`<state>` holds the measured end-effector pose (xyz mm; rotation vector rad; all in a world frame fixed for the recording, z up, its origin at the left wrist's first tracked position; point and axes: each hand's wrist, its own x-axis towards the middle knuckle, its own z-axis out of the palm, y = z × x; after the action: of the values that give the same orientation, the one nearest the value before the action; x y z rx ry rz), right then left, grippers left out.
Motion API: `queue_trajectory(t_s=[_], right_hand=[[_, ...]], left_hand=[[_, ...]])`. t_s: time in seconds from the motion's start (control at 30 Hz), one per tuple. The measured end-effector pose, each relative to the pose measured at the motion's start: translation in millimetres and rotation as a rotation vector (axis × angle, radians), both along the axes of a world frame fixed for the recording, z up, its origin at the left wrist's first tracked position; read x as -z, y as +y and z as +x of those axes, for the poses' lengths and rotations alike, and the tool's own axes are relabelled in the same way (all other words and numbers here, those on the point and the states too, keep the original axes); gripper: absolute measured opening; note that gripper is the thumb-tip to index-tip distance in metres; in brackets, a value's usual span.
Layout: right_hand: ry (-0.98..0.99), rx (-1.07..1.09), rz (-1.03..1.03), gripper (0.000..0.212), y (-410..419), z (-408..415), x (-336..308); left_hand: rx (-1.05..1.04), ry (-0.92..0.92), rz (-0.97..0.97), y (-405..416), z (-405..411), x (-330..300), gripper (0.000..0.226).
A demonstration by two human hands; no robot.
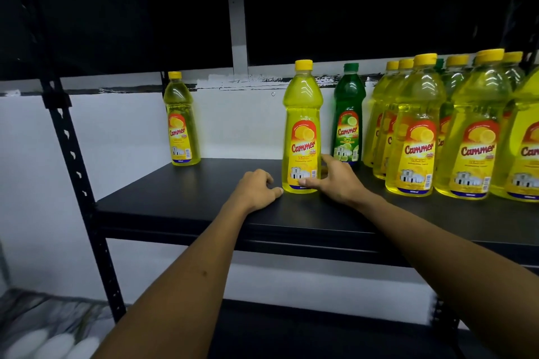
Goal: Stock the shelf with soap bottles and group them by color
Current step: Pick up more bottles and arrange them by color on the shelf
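Note:
A yellow lemon soap bottle point(303, 125) stands upright in the middle of the black shelf board point(180, 204). My right hand point(335, 181) wraps its base, thumb on the front label and fingers behind. My left hand point(256, 189) rests on the board just left of the bottle, fingers curled and holding nothing. A green lime bottle point(348, 114) stands behind and to the right. Several yellow bottles point(414, 131) crowd the right end, with a green cap point(439, 63) showing among them. One lone yellow bottle point(180, 122) stands at the back left corner.
A black perforated upright post point(75, 172) frames the shelf on the left. The white wall point(116, 131) closes the back. A dark upper shelf hangs overhead, and a lower board point(291, 326) lies beneath. Blurred pale objects point(52, 344) sit at the bottom left.

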<state>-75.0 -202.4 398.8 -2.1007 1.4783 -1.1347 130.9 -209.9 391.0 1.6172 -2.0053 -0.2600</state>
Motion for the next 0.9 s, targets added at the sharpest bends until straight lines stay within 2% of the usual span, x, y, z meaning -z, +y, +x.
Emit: queue_trajectory(t_s=[0.07,0.13,0.2,0.23,0.3,0.37,0.47,0.6,0.67,0.77,0.9], right_hand=[[-0.004,-0.009,0.039,0.075,-2.3,-3.1,-1.3],[-0.139,-0.059,0.157,0.088,-3.4,-9.7,-5.8],[-0.294,-0.079,0.214,0.09,-3.8,-17.7,-9.4],[-0.309,-0.043,0.19,0.087,-3.9,-21.3,-9.4],[-0.168,0.117,0.121,0.079,-6.1,-28.0,-5.0],[0.114,0.27,0.12,0.069,-9.2,-32.4,2.1],[0.321,0.341,0.176,0.054,-15.2,-34.6,6.4],[0.386,0.359,0.216,0.042,-18.4,-33.2,6.3],[0.408,0.364,0.217,0.042,-18.5,-32.9,6.3],[0.444,0.368,0.205,0.043,-18.1,-32.7,6.7],[0.46,0.357,0.199,0.041,-20.2,-32.9,8.5]], left_hand=[[0.004,0.006,0.002,-0.5,-0.5,0.4,0.043],[0.007,0.01,0.004,-0.3,-0.6,0.2,0.043],[0.011,0.02,-0.008,1.8,-1.3,-0.3,0.049],[0.016,0.033,-0.017,3.3,-1.9,-0.7,0.055],[0.035,0.063,-0.033,7.6,-3.6,-1.9,0.065],[0.055,0.102,-0.053,12.7,-5.5,-4.1,0.071],[0.064,0.205,-0.065,19.2,-10.7,-7.7,0.084],[0.015,0.369,-0.051,23.5,-28.9,-10.6,0.108],[-0.003,0.445,-0.076,25.5,-43.9,-12.4,0.11],[-0.037,0.571,-0.083,22.7,-66.6,-13.0,0.102],[-0.152,0.588,-0.097,12.1,-80.5,-8.6,0.08]])
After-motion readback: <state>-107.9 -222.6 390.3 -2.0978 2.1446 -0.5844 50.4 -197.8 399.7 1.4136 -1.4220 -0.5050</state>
